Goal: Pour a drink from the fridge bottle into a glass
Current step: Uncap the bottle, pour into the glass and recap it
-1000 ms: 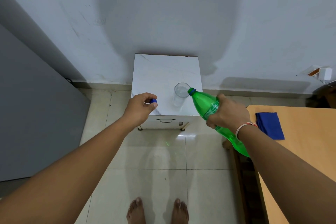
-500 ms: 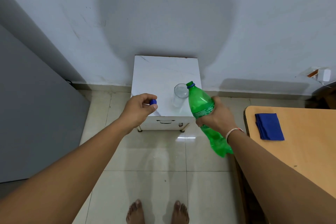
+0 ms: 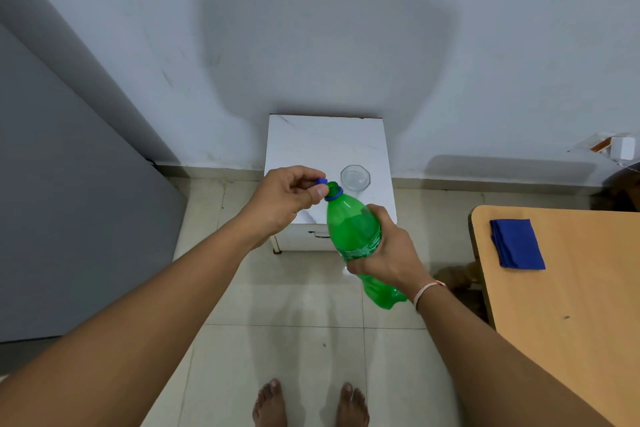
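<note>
Left fingers pinch the cap just beside the open neck, while right fingers wrap the bottle (held steady, probably for recapping).

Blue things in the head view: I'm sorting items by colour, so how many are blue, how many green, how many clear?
Blue: 2, the cap and the folded cloth
Green: 1, the bottle
Clear: 1, the glass
Total: 4

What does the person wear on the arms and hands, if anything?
Both forearms are bare, with no sleeves in view. The right hand has a thin white and red thread band around its wrist. The left hand shows no ring, watch, band or glove.
</note>
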